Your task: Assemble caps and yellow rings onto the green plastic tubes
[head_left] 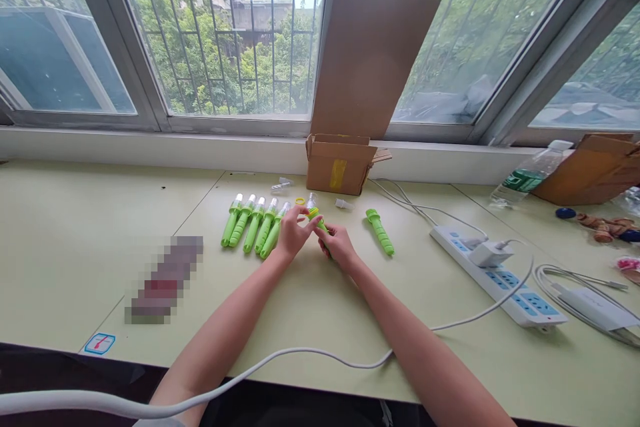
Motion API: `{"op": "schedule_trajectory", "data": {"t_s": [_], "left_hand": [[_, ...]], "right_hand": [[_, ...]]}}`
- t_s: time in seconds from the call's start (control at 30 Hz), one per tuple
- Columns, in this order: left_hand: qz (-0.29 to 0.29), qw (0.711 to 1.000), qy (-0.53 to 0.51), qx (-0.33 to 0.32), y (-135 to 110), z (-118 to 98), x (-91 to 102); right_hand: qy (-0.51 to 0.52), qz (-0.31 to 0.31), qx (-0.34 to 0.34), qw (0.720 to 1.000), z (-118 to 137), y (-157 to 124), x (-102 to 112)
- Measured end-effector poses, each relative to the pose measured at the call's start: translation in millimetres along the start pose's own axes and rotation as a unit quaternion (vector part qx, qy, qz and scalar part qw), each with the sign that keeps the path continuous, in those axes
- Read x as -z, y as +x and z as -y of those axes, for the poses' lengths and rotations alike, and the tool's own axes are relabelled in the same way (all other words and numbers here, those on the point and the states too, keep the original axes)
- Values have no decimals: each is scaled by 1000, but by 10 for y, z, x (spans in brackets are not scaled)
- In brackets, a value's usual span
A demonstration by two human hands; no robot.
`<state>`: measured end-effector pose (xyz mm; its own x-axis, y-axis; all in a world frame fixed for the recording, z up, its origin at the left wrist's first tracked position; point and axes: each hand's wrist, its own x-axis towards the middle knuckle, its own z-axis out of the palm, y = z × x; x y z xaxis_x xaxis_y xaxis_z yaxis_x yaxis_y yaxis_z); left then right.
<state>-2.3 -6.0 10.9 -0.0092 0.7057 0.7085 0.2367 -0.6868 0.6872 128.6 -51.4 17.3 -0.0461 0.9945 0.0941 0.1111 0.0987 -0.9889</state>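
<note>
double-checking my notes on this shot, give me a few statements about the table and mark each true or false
1. The left hand and right hand are on the same green piece. True.
2. The row of clear-tipped green pieces lies to the right of the right hand. False: it lies to the left, next to the left hand.
3. A lone green piece lies between the right hand and the power strip. True.
4. The cardboard box stands at the left end of the table. False: it stands beyond the hands, by the window.
5. A white charger is plugged into the power strip. True.
</note>
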Motion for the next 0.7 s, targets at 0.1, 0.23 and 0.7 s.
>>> {"op": "schedule_trajectory", "data": {"t_s": [0.1, 0.23, 0.7], "left_hand": [[5, 1000, 0, 2, 0, 4, 1], [10, 1000, -7, -10, -6, 19, 1], [-28, 999, 11, -17, -38, 28, -16]], "right_hand": [[2, 5, -9, 1000, 19, -7, 12], [10, 20, -21, 1000, 40, -14, 32], [-237, -69, 86, 965, -42, 19, -2]]}}
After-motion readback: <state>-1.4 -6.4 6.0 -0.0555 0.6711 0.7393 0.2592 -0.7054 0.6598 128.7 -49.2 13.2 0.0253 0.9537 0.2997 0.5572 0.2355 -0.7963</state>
